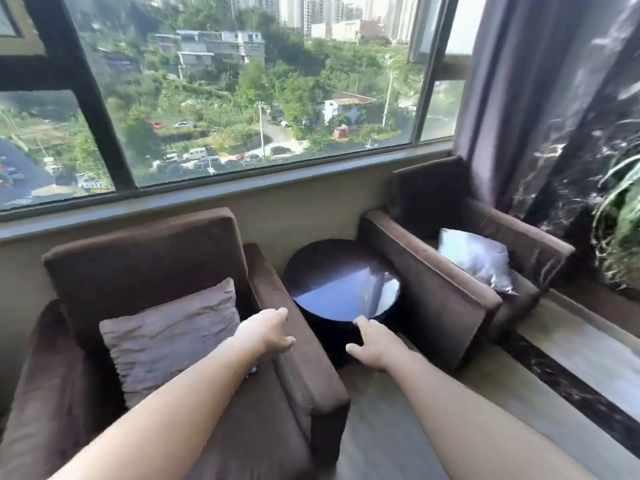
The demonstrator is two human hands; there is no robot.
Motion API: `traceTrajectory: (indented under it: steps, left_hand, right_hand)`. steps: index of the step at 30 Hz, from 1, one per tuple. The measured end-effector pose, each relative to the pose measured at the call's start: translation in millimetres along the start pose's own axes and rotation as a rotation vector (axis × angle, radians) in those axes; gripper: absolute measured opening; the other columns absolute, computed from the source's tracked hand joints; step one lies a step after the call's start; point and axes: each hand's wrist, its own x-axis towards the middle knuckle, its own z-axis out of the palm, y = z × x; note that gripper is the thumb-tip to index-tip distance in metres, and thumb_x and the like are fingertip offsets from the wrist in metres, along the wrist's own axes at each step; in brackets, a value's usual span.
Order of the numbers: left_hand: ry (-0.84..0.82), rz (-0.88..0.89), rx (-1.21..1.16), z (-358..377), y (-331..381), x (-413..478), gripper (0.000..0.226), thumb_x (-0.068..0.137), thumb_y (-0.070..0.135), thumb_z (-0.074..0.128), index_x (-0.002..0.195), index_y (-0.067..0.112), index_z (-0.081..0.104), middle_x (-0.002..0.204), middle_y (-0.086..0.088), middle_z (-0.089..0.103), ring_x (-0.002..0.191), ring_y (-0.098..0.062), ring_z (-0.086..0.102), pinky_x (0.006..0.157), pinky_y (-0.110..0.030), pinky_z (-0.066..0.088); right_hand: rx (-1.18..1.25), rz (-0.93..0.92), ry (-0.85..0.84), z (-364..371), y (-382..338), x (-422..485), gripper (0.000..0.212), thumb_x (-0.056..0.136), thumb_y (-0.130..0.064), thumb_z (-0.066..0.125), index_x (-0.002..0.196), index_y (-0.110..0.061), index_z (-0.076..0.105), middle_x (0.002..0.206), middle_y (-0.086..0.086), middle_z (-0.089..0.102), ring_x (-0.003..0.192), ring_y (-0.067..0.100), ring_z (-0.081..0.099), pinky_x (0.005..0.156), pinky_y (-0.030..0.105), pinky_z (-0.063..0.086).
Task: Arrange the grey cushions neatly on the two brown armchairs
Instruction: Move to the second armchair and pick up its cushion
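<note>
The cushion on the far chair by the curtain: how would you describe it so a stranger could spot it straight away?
Start at the big window and follow the sill right to the dark curtain. The brown armchair beside it holds a cushion lying slumped on the seat. Unlike the other cushion, propped upright against its chair's back, this one shines pale silver in the light.

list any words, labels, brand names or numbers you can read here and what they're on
None can be read.
The cushions on the left armchair and the right armchair, the round side table and the curtain show no print or label.
The buildings and parked cars outside the window are too small and blurred for any signs or plates.
</note>
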Motion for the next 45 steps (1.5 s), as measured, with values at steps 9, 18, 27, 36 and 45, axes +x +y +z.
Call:
traceTrajectory:
  steps: [9, 18, 27, 36, 45]
  left_hand:
    - [-0.078, 0.364, 0.054, 42, 276, 78, 0.047, 0.086, 0.045, 0.06, 0.122, 0.018, 0.052, 0.121, 0.0, 0.057, 0.116, -0.024, 0.057, 0.086, -0.036, 0.047]
    - [-0.15, 0.6, 0.08, 70, 462, 168, 0.042, 0.08, 0.047, 0.06, 0.111, 0.019, 0.052, 0.119, -0.003, 0.059, 0.116, -0.029, 0.06, 0.084, -0.037, 0.049]
    - [-0.222, 0.692, 0.146, 82, 596, 329, 0.048, 0.081, 0.047, 0.059, 0.119, 0.02, 0.052, 0.123, -0.002, 0.058, 0.118, -0.029, 0.059, 0.091, -0.041, 0.052]
    - [-0.259, 0.725, 0.155, 76, 725, 471, 0.05, 0.082, 0.044, 0.057, 0.125, 0.018, 0.052, 0.13, -0.005, 0.06, 0.122, -0.029, 0.058, 0.094, -0.039, 0.05]
    - [-0.268, 0.528, 0.148, 95, 841, 598, 0.052, 0.086, 0.046, 0.058, 0.133, 0.026, 0.051, 0.136, -0.003, 0.058, 0.125, -0.028, 0.057, 0.095, -0.037, 0.047]
  right_hand:
    - [0.131, 0.427, 0.142, -71, 249, -101, 0.055, 0.09, -0.044, 0.056, 0.135, -0.016, 0.041, 0.135, 0.01, 0.048, 0.122, 0.031, 0.053, 0.096, 0.039, 0.047]
    - [0.195, 0.6, 0.222, -129, 405, -109, 0.062, 0.088, -0.046, 0.057, 0.139, -0.019, 0.035, 0.144, 0.009, 0.044, 0.128, 0.03, 0.049, 0.094, 0.038, 0.045]
    - [0.226, 0.658, 0.097, -200, 544, -12, 0.064, 0.084, -0.052, 0.058, 0.137, -0.018, 0.04, 0.144, 0.009, 0.043, 0.13, 0.03, 0.048, 0.1, 0.041, 0.044]
    - [0.197, 0.66, 0.07, -285, 675, 92, 0.052, 0.085, -0.048, 0.054, 0.129, -0.021, 0.049, 0.133, 0.005, 0.053, 0.12, 0.027, 0.055, 0.087, 0.034, 0.043]
    - [0.187, 0.557, 0.022, -360, 841, 196, 0.054, 0.089, -0.048, 0.053, 0.134, -0.02, 0.045, 0.14, 0.004, 0.049, 0.125, 0.029, 0.052, 0.097, 0.039, 0.046]
